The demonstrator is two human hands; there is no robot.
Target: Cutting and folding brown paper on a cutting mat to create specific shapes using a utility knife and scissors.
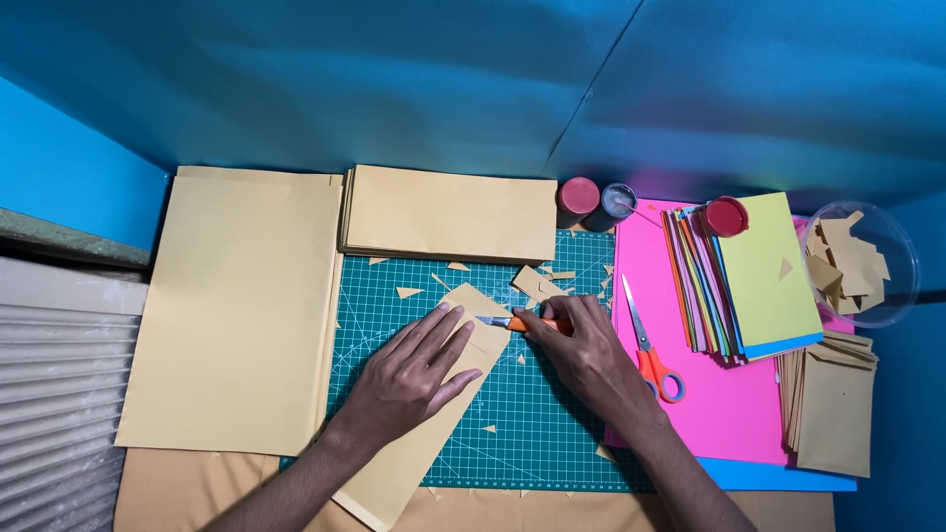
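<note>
Underneath, green cutting mat (552, 414), blue walls (394, 79).

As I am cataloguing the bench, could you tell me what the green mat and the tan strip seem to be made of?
The green mat looks like matte, rubbery plastic, printed with a white grid. The tan strip under the left hand looks like matte paper, thin and flat.

Two bare forearms, left hand (409, 372), right hand (583, 347), no sleeves, rings or watch

Clear round plastic tub (892, 296) of tan paper scraps at far right, two red-lidded round jars (578, 195) (726, 216) behind the green mat, labels unreadable
</note>
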